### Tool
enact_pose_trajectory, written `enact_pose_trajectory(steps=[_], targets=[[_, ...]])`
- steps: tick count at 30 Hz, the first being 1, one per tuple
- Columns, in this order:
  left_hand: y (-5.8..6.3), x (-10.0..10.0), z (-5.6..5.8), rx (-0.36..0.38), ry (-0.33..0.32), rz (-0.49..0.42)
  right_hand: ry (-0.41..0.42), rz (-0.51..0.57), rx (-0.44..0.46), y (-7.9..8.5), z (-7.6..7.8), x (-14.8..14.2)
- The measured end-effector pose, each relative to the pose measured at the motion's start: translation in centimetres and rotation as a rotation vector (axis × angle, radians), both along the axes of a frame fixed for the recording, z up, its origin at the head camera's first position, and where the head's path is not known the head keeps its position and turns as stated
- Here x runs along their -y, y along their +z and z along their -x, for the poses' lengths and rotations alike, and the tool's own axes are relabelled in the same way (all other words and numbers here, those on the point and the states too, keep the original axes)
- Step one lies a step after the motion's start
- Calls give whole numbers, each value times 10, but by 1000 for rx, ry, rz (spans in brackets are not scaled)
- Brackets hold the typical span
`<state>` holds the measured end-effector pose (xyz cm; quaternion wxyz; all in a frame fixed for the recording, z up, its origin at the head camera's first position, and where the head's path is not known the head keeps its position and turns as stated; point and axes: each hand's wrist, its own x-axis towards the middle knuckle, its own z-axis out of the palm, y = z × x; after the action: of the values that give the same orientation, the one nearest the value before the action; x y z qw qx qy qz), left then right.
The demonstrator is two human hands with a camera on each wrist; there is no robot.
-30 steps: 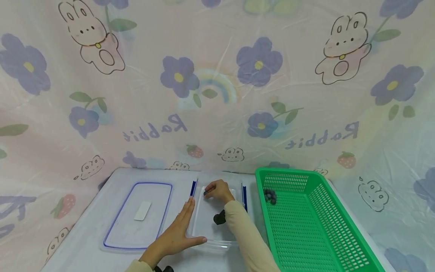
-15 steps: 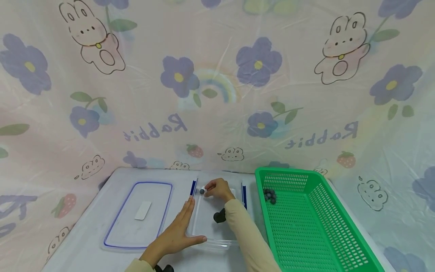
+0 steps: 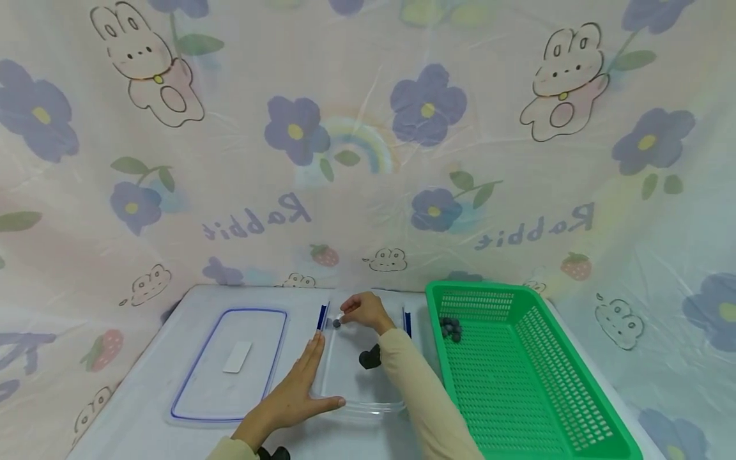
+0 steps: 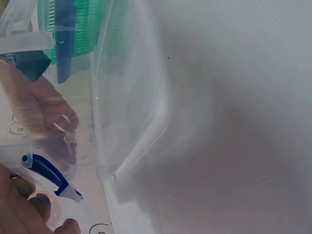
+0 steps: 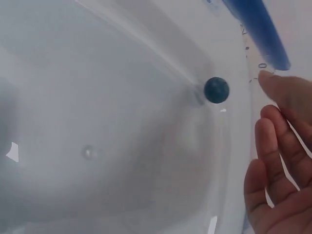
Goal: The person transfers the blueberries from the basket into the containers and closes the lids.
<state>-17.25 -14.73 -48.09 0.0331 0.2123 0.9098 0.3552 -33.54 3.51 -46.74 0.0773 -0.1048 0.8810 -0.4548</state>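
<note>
A small dark blueberry [image 3: 337, 324] lies in the far left corner of a clear plastic box [image 3: 345, 383] with blue side clips. Just right of it, my right hand [image 3: 368, 311] hovers over the box's far end with loosely bent fingers, holding nothing. The right wrist view has the same blueberry [image 5: 216, 90] apart from the fingertips. My left hand [image 3: 290, 396] rests along the box's left side, fingers straight and thumb spread at the near corner. In the left wrist view its fingers [image 4: 39, 209] lie beside a blue clip [image 4: 46, 173].
Right of the box stands a green basket [image 3: 535, 338] with several more blueberries [image 3: 451, 328] in its far left corner. A clear lid with a blue seal [image 3: 215, 420] lies at the left, carrying a white rectangle [image 3: 237, 357]. A printed curtain [image 3: 368, 211] hangs behind the table.
My right hand has let go of the blueberry and drawn slightly up from it. The left hand keeps its place at the box. The head view has shifted slightly.
</note>
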Motion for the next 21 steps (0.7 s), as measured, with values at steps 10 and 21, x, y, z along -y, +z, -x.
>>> enact_pose_trajectory(steps=[10, 21], targets=[[-1, 0, 1, 15, 12, 19, 94, -28, -84, 19, -3, -4], [-1, -1, 1, 3, 15, 25, 293, -159, -259, 42, -8, -8]])
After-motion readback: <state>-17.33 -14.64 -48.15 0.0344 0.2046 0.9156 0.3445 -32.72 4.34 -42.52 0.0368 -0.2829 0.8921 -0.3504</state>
